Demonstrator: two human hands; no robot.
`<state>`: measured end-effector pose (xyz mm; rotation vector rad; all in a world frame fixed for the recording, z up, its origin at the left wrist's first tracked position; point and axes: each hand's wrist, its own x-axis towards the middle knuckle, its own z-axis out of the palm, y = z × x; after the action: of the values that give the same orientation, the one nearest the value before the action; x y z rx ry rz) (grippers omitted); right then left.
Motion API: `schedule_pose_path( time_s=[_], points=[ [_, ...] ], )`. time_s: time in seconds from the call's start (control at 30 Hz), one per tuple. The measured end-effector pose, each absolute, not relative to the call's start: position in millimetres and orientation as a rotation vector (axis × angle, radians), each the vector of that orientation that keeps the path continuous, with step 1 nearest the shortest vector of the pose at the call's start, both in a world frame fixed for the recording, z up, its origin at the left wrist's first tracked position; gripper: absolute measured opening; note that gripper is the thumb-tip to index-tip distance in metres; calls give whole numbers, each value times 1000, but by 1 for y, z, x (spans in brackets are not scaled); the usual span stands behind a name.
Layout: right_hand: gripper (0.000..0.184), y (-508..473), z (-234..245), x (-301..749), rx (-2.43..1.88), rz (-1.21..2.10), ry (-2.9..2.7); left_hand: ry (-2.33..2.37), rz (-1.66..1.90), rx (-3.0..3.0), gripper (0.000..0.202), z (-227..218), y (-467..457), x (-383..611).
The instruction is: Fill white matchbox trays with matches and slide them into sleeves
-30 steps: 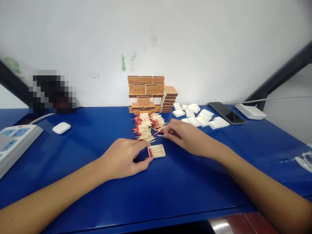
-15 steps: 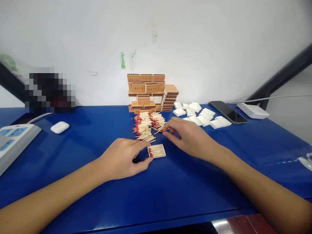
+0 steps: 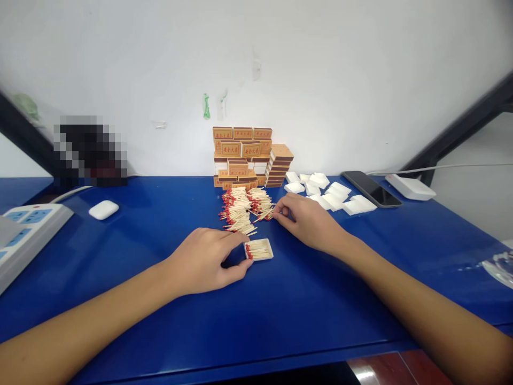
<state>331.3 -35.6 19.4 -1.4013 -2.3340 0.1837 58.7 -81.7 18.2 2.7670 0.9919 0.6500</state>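
Observation:
My left hand [image 3: 210,262] grips the left end of a small white matchbox tray [image 3: 271,256] between thumb and forefinger. Inside the tray lies a layer of red-tipped matches [image 3: 259,249], heads to the left. Just behind it is a heap of loose matches [image 3: 237,206], with a second, smaller heap [image 3: 261,201] at its right. My right hand [image 3: 306,222] is closed in a pinch at the right edge of the smaller heap. What its fingertips hold, if anything, is too small to make out.
Stacked matchboxes [image 3: 240,148] stand against the wall, beside a column of boxes [image 3: 279,166]. Several white trays [image 3: 335,198] lie right of them, near a phone [image 3: 371,188] and a white device [image 3: 411,187]. At left are a white case [image 3: 103,209] and a power strip [image 3: 36,227].
My right hand has shifted slightly right along the smaller match heap, its fingertips still pinched. The left hand keeps its hold on the tray. The camera view has tilted a little.

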Motion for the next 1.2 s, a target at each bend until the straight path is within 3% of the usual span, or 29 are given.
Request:
schedule_pose_path(
  time_s=[0.33,0.53,0.63,0.8,1.0,1.2],
  points=[
    [11,-39,36,340,-1382,-5,-2333,998,663,2764,25,18,-82,59],
    [14,-55,50,331,-1080,616,-2533,1006,642,2768,24,18,-82,60],
    [15,-64,54,325,-990,726,-2592,1006,642,2772,24,18,-82,60],
    [18,-63,50,324,-1067,606,-2558,998,664,2772,24,17,-82,59],
    [11,-41,30,335,-1222,164,-2433,981,679,2768,25,17,-82,60],
    [9,-34,22,339,-1258,159,-2491,992,660,2767,25,18,-82,60]
  ],
)
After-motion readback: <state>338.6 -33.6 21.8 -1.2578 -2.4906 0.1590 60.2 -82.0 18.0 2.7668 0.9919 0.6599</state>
